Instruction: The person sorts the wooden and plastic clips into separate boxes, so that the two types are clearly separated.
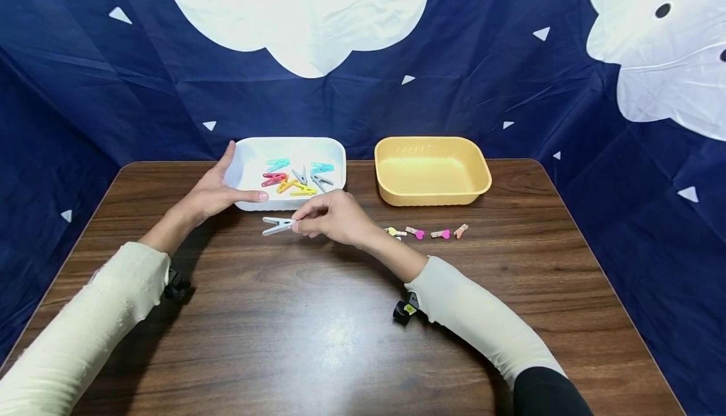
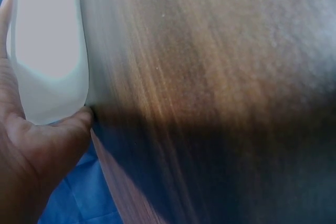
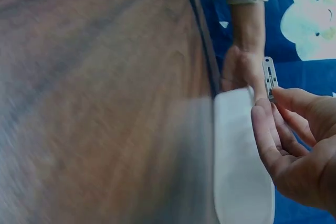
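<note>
My right hand (image 1: 338, 217) pinches a pale grey clothespin (image 1: 276, 224) between thumb and fingers, just in front of the white basket (image 1: 246, 204). The pin's spread legs point left in the head view, and its slotted side (image 3: 270, 74) shows in the right wrist view. At the basket's left end, my left hand (image 1: 209, 195) rests spread, with straight thumb along the front rim and fingers along the end wall. Inside lie several clothespins: blue ones (image 1: 322, 167), red (image 1: 275, 179), orange (image 1: 286, 185), yellow (image 1: 303, 190) and grey.
To the right stands a yellow basket (image 1: 432, 200) with nothing visible in it. In front of it, several small wooden clips lie in a row, among them a pink heart clip (image 1: 444, 234) and an orange one (image 1: 460, 231). A blue curtain (image 1: 363, 107) hangs behind the wooden table (image 1: 272, 315).
</note>
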Action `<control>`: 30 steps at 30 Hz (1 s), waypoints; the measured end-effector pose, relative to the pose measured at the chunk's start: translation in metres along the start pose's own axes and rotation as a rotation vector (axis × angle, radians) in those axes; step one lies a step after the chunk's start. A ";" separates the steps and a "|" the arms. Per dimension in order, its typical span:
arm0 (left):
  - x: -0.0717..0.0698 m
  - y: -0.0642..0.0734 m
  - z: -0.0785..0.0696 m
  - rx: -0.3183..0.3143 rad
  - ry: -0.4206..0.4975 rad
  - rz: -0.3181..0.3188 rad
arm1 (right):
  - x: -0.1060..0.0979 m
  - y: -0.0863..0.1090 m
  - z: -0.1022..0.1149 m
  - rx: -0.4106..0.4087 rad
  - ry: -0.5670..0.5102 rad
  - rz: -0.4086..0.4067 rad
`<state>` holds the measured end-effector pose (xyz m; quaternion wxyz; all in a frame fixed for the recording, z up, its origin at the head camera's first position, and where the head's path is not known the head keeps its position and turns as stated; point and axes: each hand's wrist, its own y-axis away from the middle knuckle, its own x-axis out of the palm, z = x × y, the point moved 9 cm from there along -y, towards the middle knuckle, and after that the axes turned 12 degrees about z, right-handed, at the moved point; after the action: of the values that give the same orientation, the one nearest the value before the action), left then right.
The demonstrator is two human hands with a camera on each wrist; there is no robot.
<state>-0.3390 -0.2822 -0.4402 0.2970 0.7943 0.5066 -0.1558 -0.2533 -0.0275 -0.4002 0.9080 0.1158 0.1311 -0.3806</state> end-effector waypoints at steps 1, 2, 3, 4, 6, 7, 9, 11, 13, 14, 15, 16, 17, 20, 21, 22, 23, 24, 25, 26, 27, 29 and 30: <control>0.000 0.000 0.000 0.001 0.001 0.000 | -0.005 0.001 0.002 -0.008 -0.001 -0.017; 0.000 0.000 -0.001 0.001 0.000 0.000 | -0.010 0.001 0.005 -0.013 -0.004 -0.035; 0.000 0.000 -0.001 0.001 -0.001 0.000 | -0.015 0.001 0.006 -0.017 -0.013 -0.054; 0.000 0.000 -0.001 0.001 -0.002 0.001 | -0.020 0.001 0.008 -0.022 -0.024 -0.074; 0.000 0.001 -0.001 -0.002 -0.005 0.003 | -0.030 0.000 0.009 -0.027 -0.063 -0.114; 0.000 0.001 -0.001 -0.002 -0.005 0.005 | -0.035 0.000 0.010 -0.030 -0.080 -0.135; 0.000 0.002 -0.001 -0.004 -0.006 0.006 | -0.046 -0.002 0.010 -0.043 -0.108 -0.175; 0.000 0.002 -0.001 -0.005 -0.005 0.006 | -0.056 -0.005 0.010 -0.052 -0.129 -0.214; 0.000 0.002 -0.001 -0.009 -0.002 0.006 | -0.065 -0.008 0.009 -0.059 -0.150 -0.247; 0.000 0.002 -0.001 -0.011 -0.003 0.007 | -0.069 -0.010 0.008 -0.061 -0.166 -0.259; 0.000 0.002 -0.001 -0.014 -0.005 0.007 | -0.072 -0.011 0.007 -0.063 -0.178 -0.269; 0.000 0.001 -0.001 -0.017 -0.007 0.007 | -0.074 -0.013 0.005 -0.060 -0.189 -0.275; 0.000 0.001 0.000 -0.020 -0.008 0.008 | -0.076 -0.015 0.005 -0.058 -0.198 -0.280; 0.000 0.000 0.000 -0.023 -0.012 0.010 | -0.080 -0.020 0.003 -0.053 -0.211 -0.287; -0.001 0.000 0.000 -0.021 -0.012 0.009 | -0.080 -0.022 0.002 -0.047 -0.215 -0.289; -0.001 0.000 0.000 -0.019 -0.011 0.009 | -0.081 -0.025 0.002 -0.039 -0.216 -0.292; -0.001 -0.001 0.000 -0.017 -0.010 0.007 | -0.082 -0.027 0.001 -0.029 -0.217 -0.297; -0.001 -0.001 -0.001 -0.014 -0.010 0.005 | -0.083 -0.030 0.001 -0.019 -0.220 -0.303; -0.001 -0.001 -0.001 -0.012 -0.008 0.004 | -0.085 -0.032 0.000 -0.006 -0.222 -0.309; -0.001 -0.001 -0.001 -0.012 -0.007 0.004 | -0.086 -0.034 -0.001 0.011 -0.220 -0.316; -0.001 -0.001 -0.001 -0.013 -0.007 0.004 | -0.087 -0.036 -0.001 0.027 -0.218 -0.323; -0.001 -0.001 0.000 -0.017 -0.007 0.006 | -0.089 -0.040 -0.002 0.052 -0.219 -0.339; -0.001 -0.001 0.000 -0.018 -0.005 0.007 | -0.091 -0.042 -0.002 0.061 -0.221 -0.348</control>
<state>-0.3405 -0.2825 -0.4406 0.3061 0.7929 0.5043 -0.1523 -0.3450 0.0045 -0.3769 0.8336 0.0763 0.0371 -0.5458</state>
